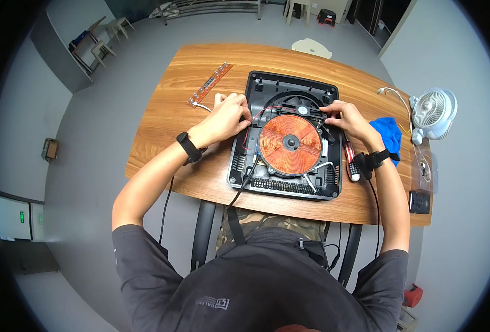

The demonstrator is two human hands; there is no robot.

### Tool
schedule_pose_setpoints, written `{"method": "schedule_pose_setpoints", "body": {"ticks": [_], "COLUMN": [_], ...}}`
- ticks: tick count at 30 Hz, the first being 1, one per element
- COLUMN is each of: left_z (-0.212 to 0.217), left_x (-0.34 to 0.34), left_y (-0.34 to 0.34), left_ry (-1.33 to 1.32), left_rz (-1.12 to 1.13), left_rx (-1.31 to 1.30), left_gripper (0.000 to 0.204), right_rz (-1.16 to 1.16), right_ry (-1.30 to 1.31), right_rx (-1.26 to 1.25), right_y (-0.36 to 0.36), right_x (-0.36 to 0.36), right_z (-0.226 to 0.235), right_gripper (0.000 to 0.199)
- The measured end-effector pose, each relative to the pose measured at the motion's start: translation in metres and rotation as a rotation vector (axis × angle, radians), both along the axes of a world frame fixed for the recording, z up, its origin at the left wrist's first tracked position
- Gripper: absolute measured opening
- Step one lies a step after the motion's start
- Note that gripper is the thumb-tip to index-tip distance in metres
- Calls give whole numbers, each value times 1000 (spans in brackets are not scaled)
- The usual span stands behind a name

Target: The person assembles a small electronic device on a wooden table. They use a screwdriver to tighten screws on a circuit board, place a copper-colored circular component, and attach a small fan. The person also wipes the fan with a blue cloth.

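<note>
An opened induction cooker's black housing [333, 188] lies on the table before me. Its round copper coil [278, 133] sits in the middle, with a dark hub at its centre. Behind the coil, a black cooling fan [302, 110] appears tilted over the ring-shaped opening. My right hand [347, 117] pinches the fan's right edge between thumb and fingers. At the housing's left wall, my left hand [232, 116] has its fingers closed where a thin red wire [264, 112] runs from the fan. Its fingertips are partly hidden.
An orange circuit board strip [210, 84] with a white lead lies at the table's far left. Right of the housing are a red-and-black screwdriver [351, 160], a blue cloth [387, 135], a white desk fan [434, 110], a clear plastic bag [424, 171] and a small black box [419, 202].
</note>
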State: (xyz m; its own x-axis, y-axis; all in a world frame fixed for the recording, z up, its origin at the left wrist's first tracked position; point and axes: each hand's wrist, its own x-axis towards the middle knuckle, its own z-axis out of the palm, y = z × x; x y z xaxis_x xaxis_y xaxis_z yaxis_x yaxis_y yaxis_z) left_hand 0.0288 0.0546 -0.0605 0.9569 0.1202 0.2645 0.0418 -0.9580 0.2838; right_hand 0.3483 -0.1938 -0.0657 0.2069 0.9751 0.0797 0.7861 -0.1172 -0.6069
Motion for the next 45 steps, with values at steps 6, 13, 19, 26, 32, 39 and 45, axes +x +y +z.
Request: {"method": "schedule_pose_setpoints", "body": {"ticks": [6, 13, 19, 26, 32, 39, 45], "left_z": [-8, -13, -11, -14, -15, -8, -9], "left_x": [6, 8, 9, 11, 10, 8, 4], "left_y": [3, 3, 2, 1, 2, 1, 0], "left_ry": [-9, 1, 34, 45, 48, -1, -2], "left_rz": [23, 12, 28, 78, 110, 12, -31], "left_rx": [4, 11, -16, -85, -159, -94, 45], "left_gripper": [7, 8, 11, 12, 12, 28, 14], "right_rz": [-8, 8, 6, 8, 26, 17, 32], "right_ry": [-4, 6, 5, 3, 5, -15, -19], "right_rx": [10, 45, 57, 57, 58, 74, 76], "right_y": [1, 0, 0, -2, -1, 0, 1], "right_x": [2, 6, 4, 3, 3, 4, 5], "right_z": [-5, -11, -9, -7, -6, -8, -9], "right_gripper": [42, 42, 41, 41, 40, 41, 40]}}
